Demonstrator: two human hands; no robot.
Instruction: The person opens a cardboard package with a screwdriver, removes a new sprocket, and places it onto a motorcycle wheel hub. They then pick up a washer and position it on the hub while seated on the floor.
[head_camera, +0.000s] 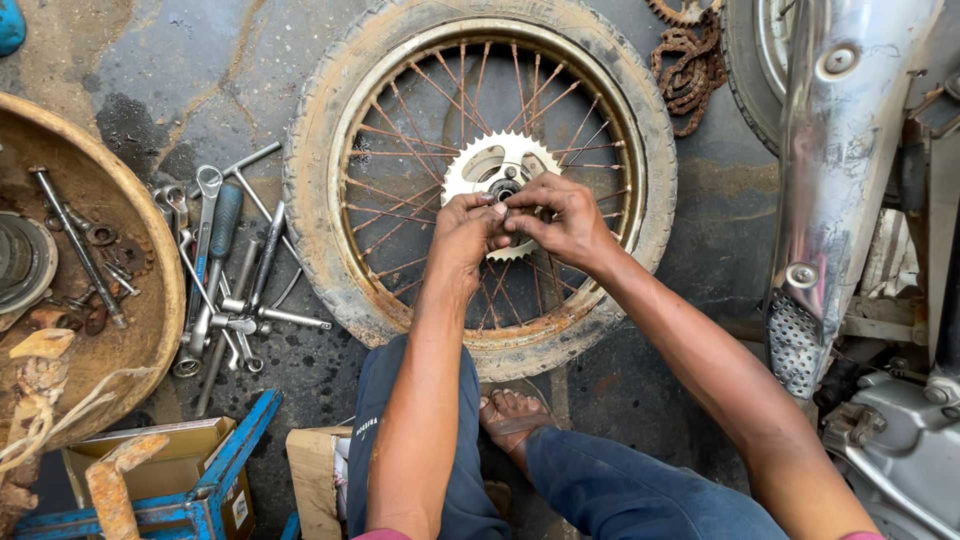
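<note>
Floor (700, 230): grey concrete, oil-stained and cracked, in even daylight. Loose wrenches (215, 270) lie scattered at left beside a rusty round pan (150, 250). Blue metal frame (225, 470) and cardboard box (175, 455) at lower left (both worn).

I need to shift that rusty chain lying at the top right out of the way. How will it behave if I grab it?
The chain lies in a loose heap, so it would probably hang floppy and trail. It looks rusty and grimy, so likely rough or dirty rather than slippery. Being metal links, it is probably heavy for its size.
</note>
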